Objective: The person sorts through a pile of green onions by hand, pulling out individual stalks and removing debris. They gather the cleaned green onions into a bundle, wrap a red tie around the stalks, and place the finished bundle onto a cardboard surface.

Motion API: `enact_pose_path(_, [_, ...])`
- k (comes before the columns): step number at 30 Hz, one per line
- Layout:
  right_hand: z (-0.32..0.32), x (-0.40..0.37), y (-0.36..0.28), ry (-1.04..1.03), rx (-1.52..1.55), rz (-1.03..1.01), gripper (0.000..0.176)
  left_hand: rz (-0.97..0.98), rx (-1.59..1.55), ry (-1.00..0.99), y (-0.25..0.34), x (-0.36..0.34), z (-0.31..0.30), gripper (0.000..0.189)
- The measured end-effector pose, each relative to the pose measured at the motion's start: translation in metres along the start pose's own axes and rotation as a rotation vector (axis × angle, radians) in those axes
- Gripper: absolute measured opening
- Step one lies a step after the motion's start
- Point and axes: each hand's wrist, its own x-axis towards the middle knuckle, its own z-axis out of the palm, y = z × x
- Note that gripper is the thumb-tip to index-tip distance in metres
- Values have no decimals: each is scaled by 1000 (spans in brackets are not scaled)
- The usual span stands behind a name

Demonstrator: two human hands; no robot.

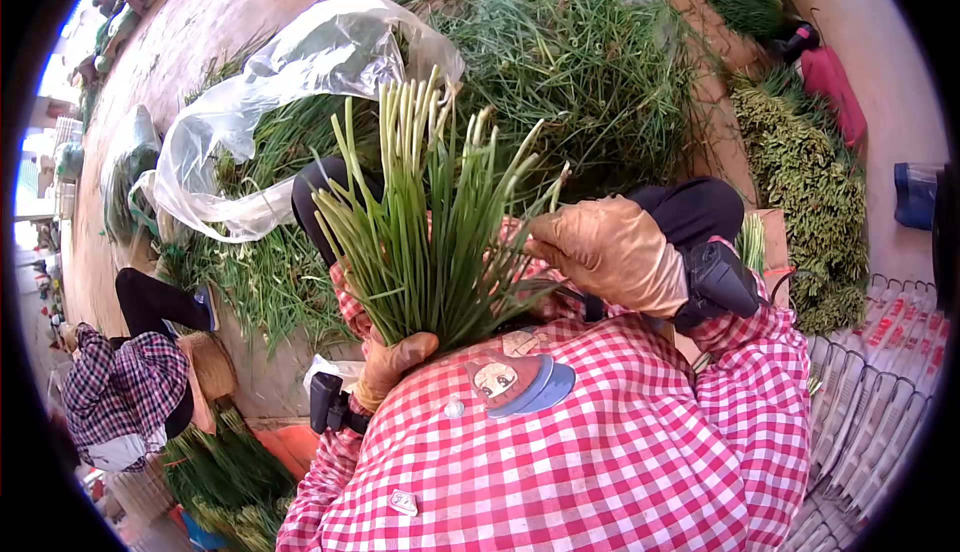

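Observation:
A thick bunch of long green stalks, chive-like with pale cut ends fanned upward (425,222), stands in front of my chest. My left hand (395,364), in a brown glove, is closed around its lower part; the leafy ends below are hidden. At the bunch's right edge my right hand (610,252), also gloved, has its fingers curled in a pinch. A single stalk (557,190) rises from those fingertips, whose undersides are hidden. Each wrist wears a black device, the right one (718,282) and the left one (330,404).
A large heap of loose green stalks (570,72) lies beyond my knees, beside a clear plastic bag (215,147). Stacked bundles (800,202) line the right, near a metal rack (870,402). Another person (125,392) sits at the left by more greens (225,467).

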Motion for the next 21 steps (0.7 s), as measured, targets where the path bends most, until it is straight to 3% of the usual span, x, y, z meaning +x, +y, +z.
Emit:
enact_pose_path(2, [-1,5,19,16,-150,-93,23,-11,53,-11,-16,-5,-21,58])
enact_pose_path(5, [0,12,87,366,-41,-67,18,-2,42,-15,-28,-8,-29,58])
enact_pose_path(6, [-4,17,115,459,10,31,25,10,8,-14,-23,-8,-23,58])
enact_pose_path(7, [-25,20,129,430,-231,128,29,23,-27,-13,-19,-8,-18,57])
enact_pose_path(10, [-44,39,123,375,-542,441,49,43,-48,-39,-12,-4,-16,56])
enact_pose_path(11, [-40,40,113,524,-394,303,56,53,-56,-44,-8,-4,-12,56])
enact_pose_path(13, [-56,40,35,237,589,388,65,82,-59,-68,-6,0,5,54])
enact_pose_path(15, [-43,46,-7,2,674,359,60,49,41,-139,-12,1,-12,58])
enact_pose_path(17, [-21,50,-18,8,546,213,44,35,78,-183,-15,1,-21,64])
enact_pose_path(18, [-10,53,-18,83,786,131,28,30,71,-178,-13,0,-19,64])
enact_pose_path(21, [-11,56,-3,17,532,179,22,33,-50,-61,-7,-5,-1,55])
